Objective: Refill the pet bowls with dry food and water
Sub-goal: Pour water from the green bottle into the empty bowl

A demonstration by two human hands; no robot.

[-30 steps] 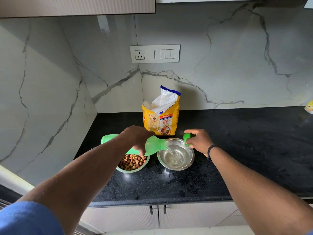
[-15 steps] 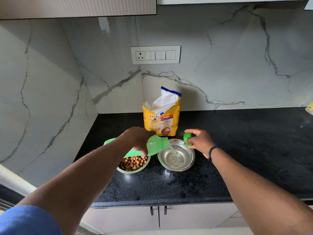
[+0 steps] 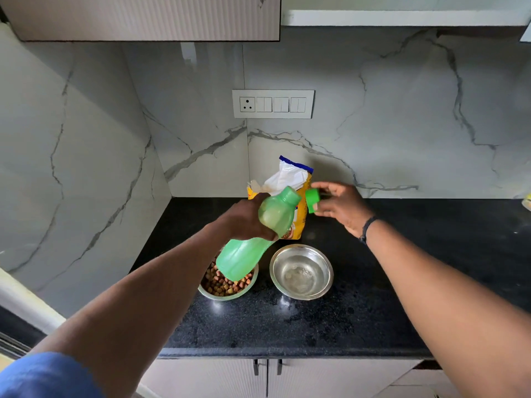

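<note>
My left hand (image 3: 244, 221) grips a green plastic water bottle (image 3: 258, 239) around its waist, tilted with the open neck up and to the right, above the bowls. Just right of the neck, my right hand (image 3: 342, 208) pinches the green bottle cap (image 3: 312, 199). Below stand two steel bowls: the left bowl (image 3: 218, 294) holds brown kibble and is partly hidden by the bottle; the right bowl (image 3: 301, 271) holds clear water. An open yellow dog-food bag (image 3: 300, 222) stands behind them, partly hidden by the bottle.
The bowls sit on a black granite counter (image 3: 402, 282) in a corner of marble walls. A switch panel (image 3: 273, 104) is on the back wall, a cupboard (image 3: 143, 15) overhead. Small water drops lie around the right bowl. A yellow object (image 3: 527, 201) shows at the far right edge.
The bottle was tipped sideways, pouring water into the right bowl; now it is raised with its neck up and no water flows. My right hand lifted the cap up beside the neck.
</note>
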